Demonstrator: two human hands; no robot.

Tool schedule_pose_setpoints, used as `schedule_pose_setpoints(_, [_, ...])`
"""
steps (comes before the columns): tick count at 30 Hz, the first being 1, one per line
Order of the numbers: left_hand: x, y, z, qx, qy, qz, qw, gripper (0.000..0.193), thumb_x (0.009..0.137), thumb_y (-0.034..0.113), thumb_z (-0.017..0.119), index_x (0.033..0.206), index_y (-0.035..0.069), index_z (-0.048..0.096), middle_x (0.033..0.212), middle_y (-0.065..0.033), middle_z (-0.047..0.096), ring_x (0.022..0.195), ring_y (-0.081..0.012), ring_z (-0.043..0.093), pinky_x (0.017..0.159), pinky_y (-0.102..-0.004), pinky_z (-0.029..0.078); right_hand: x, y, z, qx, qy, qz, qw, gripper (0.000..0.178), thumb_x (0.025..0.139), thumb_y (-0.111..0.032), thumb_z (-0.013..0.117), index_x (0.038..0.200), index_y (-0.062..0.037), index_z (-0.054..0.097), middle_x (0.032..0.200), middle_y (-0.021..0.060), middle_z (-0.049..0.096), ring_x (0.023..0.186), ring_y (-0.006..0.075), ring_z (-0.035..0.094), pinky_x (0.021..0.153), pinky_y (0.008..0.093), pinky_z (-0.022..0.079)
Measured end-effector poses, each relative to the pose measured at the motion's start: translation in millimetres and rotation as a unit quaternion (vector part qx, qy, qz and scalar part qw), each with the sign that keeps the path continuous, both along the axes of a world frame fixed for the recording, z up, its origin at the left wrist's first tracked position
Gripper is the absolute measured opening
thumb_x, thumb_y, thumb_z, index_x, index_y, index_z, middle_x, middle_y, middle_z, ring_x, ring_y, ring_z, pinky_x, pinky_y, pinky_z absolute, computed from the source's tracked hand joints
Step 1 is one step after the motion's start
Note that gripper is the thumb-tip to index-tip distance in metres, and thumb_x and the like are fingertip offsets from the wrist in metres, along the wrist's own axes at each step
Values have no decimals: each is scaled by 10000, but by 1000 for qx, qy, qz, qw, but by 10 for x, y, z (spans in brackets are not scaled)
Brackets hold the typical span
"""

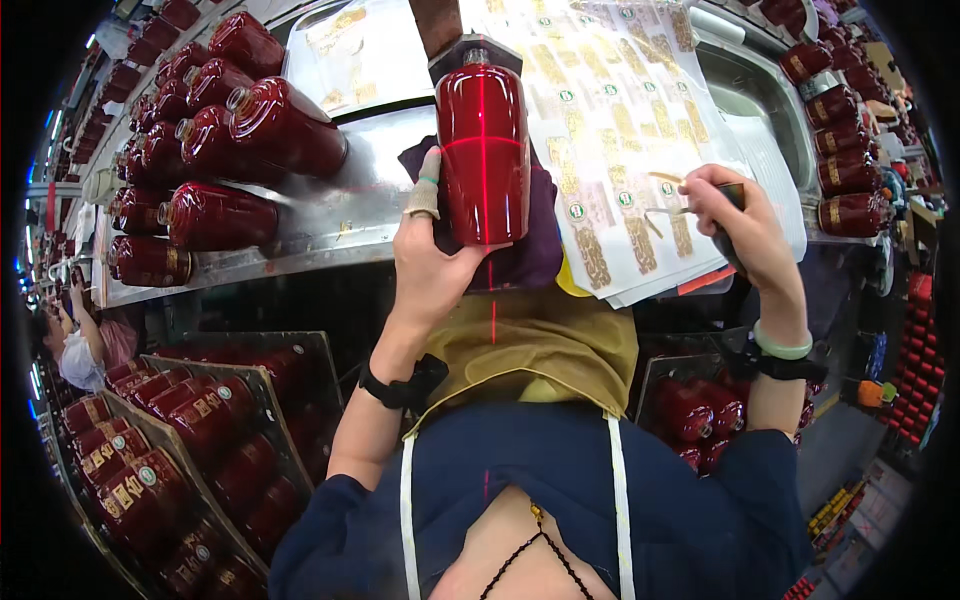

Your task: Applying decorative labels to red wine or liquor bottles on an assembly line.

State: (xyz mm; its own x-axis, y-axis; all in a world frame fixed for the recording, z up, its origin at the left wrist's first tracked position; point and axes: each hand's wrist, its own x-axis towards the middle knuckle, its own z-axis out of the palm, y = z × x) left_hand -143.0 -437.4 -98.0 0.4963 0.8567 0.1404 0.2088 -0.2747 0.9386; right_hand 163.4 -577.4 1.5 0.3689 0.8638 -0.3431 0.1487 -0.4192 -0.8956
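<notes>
A glossy dark red bottle point(482, 150) lies on a purple cloth point(535, 245) on the steel bench, with a red laser cross over it. My left hand point(430, 255) grips its lower left side, with tape on one finger. My right hand point(745, 225) holds a small dark tool and a thin gold sticker strip point(668, 195) over the white sticker sheets point(620, 120) to the right of the bottle.
Several unlabelled red bottles point(235, 150) lie stacked at the left of the steel bench point(330, 225). Labelled bottles fill slanted racks point(170, 440) at lower left, more stand at the right point(845, 150). Another person point(80, 345) works at far left.
</notes>
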Motion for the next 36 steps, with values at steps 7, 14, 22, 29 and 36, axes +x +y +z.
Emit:
schedule_pose_setpoints(7, [74, -49, 189, 280, 75, 19, 957, 1020, 635, 128, 960, 1499, -45, 446, 1455, -221, 528, 1300, -344, 541, 1093, -416, 454, -625, 150, -150, 56, -71, 59, 994, 139, 958, -145, 726, 931, -10, 719, 745, -51, 594, 686, 22, 467, 611, 218, 375])
schedule_pose_setpoints(14, [-59, -47, 95, 192, 40, 7, 981, 831, 761, 85, 876, 1479, -58, 482, 1410, -227, 609, 1328, -314, 583, 1114, -394, 450, -970, 188, -269, 115, -70, 37, 990, 139, 948, -140, 740, 932, -3, 725, 714, -42, 566, 666, 33, 466, 590, 225, 366])
schedule_pose_setpoints(22, [-221, -20, -50, 154, 55, -26, 986, 809, 806, 127, 857, 1495, -43, 469, 1419, -229, 597, 1295, -334, 594, 1103, -414, 445, -1266, 298, -213, 154, -96, 44, 982, 141, 948, -122, 748, 897, -6, 684, 702, -64, 498, 637, 22, 420, 560, 221, 303])
schedule_pose_setpoints(29, [-261, -38, -74, 182, 141, -60, 971, 780, 956, 275, 711, 1545, -74, 337, 1525, -230, 498, 1312, -318, 575, 1210, -550, 171, -1347, 261, -203, 108, -47, 11, 993, 127, 943, -105, 754, 895, -12, 682, 716, -77, 471, 655, 22, 410, 578, 216, 315])
schedule_pose_setpoints(36, [-214, -112, -6, 13, 17, -81, 997, 811, 974, 217, 704, 1580, -81, 254, 1618, -235, 360, 1474, -303, 403, 1244, -492, 169, -1373, 310, -528, 156, -99, 29, 982, 146, 918, -170, 766, 910, -29, 729, 712, -27, 541, 653, 69, 437, 593, 260, 352])
